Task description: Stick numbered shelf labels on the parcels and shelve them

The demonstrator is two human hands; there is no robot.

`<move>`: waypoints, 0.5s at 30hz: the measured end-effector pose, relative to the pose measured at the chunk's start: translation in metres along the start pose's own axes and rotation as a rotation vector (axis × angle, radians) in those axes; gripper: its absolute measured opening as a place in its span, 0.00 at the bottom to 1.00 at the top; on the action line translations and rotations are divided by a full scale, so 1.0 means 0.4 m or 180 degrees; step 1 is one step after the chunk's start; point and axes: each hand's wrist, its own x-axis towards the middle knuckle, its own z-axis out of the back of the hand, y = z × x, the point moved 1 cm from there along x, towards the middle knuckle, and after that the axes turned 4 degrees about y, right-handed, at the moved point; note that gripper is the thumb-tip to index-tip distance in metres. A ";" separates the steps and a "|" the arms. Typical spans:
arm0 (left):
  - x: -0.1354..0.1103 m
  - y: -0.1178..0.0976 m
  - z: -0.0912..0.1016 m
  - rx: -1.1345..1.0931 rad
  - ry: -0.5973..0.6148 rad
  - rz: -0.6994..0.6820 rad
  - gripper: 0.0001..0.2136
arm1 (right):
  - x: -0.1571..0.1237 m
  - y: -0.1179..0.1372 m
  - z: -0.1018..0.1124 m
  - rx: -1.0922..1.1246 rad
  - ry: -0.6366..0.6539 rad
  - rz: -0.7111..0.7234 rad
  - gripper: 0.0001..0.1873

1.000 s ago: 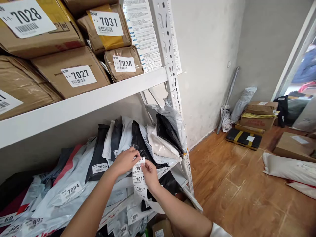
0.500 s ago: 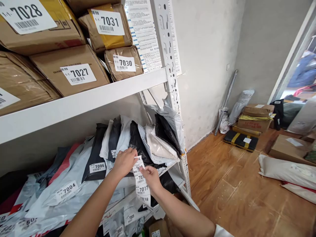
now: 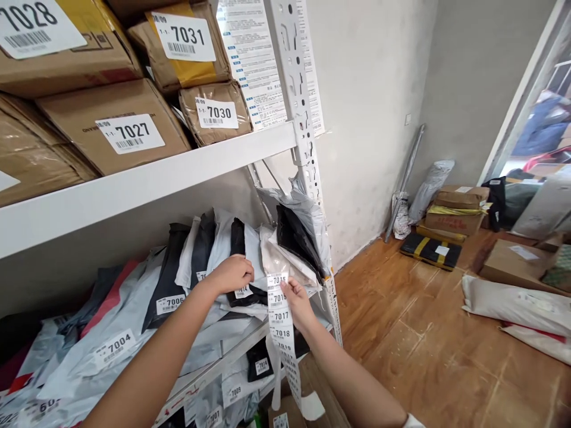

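My right hand (image 3: 298, 302) pinches a long strip of white numbered labels (image 3: 282, 334) near its top edge. Number 7015 is at the top, and the strip's lower part hangs down and curls. My left hand (image 3: 234, 273) has its fingers curled at a row of plastic mailer bags on the shelf; whether it grips anything is hidden. Below it a black mailer bag (image 3: 234, 297) bears a label reading 7014. To its right stand a grey mailer bag (image 3: 252, 252) and a whitish one (image 3: 273, 254).
Cardboard boxes (image 3: 118, 101) with number labels sit on the white shelf (image 3: 187, 169) above my hands. A perforated shelf post (image 3: 307, 148) stands right of the bags. More labelled bags lie on the left and below. Parcels (image 3: 455, 220) rest on the wooden floor.
The label strip has moved right, away from my left hand, and more of it hangs down. A 7014 label now shows on the black bag by my left hand.
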 end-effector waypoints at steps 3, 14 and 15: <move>0.009 0.026 -0.010 -0.0269 0.0005 0.0288 0.18 | 0.056 -0.035 -0.020 -0.0196 -0.0044 -0.0167 0.19; 0.049 0.028 -0.042 0.0517 -0.0091 0.0877 0.09 | 0.124 -0.120 -0.062 -0.0529 -0.0774 -0.0281 0.21; 0.049 0.024 -0.046 0.0612 -0.0097 0.0899 0.09 | 0.125 -0.119 -0.059 -0.0513 -0.0770 -0.0378 0.21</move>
